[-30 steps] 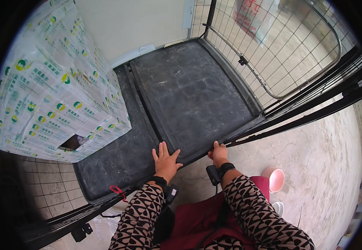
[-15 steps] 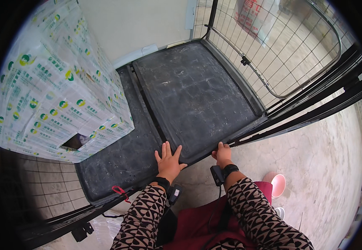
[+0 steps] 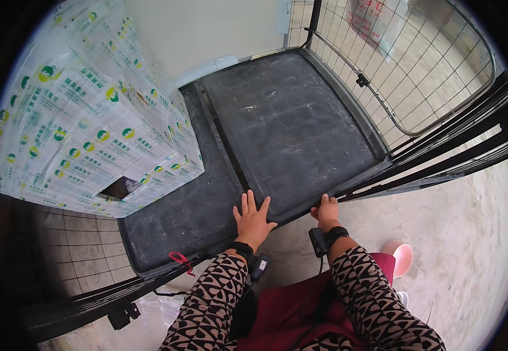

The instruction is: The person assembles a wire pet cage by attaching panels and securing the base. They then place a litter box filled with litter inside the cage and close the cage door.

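You are standing at the near edge of a black cart deck [image 3: 289, 128] that is taking up the middle of the view. A wire mesh side [image 3: 418, 70] is closing off its right, a tall shrink-wrapped stack of cartons [image 3: 84, 111] is filling its left part, and a pale wall is blocking the far end, so the open room is lying on the concrete floor [image 3: 470, 234] to your right and behind you. The deck's long axis is running away from you, tilting slightly rightward, with a seam dividing it lengthwise. Your left hand [image 3: 253, 217] is lying flat on the deck, fingers spread and released, just inside the near edge. Your right hand [image 3: 325, 212] is curling over that same edge, fingers gripping the rim with the thumb side hidden.
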The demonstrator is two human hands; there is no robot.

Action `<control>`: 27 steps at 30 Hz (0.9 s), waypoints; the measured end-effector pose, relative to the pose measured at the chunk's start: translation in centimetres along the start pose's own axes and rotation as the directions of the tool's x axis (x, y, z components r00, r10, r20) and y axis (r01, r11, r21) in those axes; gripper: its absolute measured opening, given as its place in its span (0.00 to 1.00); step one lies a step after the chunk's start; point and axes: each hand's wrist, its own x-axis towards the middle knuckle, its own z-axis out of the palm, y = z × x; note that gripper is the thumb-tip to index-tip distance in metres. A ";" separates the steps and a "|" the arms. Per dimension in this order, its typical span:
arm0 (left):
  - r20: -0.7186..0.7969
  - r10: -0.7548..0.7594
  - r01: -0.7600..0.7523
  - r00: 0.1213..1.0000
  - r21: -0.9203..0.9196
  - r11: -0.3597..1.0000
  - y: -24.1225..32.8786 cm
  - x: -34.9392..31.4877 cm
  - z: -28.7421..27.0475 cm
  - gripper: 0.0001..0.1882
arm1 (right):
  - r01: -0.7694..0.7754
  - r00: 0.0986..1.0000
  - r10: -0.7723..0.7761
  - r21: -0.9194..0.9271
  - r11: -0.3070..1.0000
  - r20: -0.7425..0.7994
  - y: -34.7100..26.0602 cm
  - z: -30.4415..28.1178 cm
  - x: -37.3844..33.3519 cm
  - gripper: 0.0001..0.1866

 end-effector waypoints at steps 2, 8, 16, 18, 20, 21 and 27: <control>0.007 -0.024 0.024 1.000 -0.005 1.000 0.8 -0.3 0.0 0.40 | 0.001 1.000 -0.001 -0.019 1.000 0.017 -0.3 -0.3 -0.2 0.13; -0.001 0.000 0.000 1.000 -0.032 0.999 2.7 -1.0 0.2 0.35 | 0.048 0.998 -0.044 -0.159 0.986 0.034 -0.3 -1.0 -0.6 0.17; -0.041 0.037 -0.040 0.998 -0.075 0.996 4.1 -0.8 0.3 0.33 | 0.055 0.998 -0.056 -0.151 0.987 -0.002 -1.3 -2.7 -0.1 0.19; -0.087 0.049 -0.055 0.995 -0.076 0.996 4.4 -1.0 0.2 0.34 | 0.035 0.999 -0.039 -0.108 0.994 -0.036 -1.4 -2.8 -0.5 0.19; -0.106 0.055 -0.064 0.993 -0.082 0.995 4.8 -1.2 0.1 0.35 | -0.012 0.998 0.010 -0.035 0.999 -0.056 -1.2 -2.7 -1.4 0.18; -0.110 0.056 -0.066 0.992 -0.085 0.994 4.9 -1.3 0.1 0.35 | -0.052 0.994 0.053 0.008 0.999 -0.092 -1.2 -2.5 -2.0 0.18; -0.176 0.088 -0.106 0.980 -0.097 0.990 6.0 -1.7 -0.3 0.31 | -0.173 0.967 0.143 0.131 0.976 0.212 -3.1 -1.0 -6.2 0.10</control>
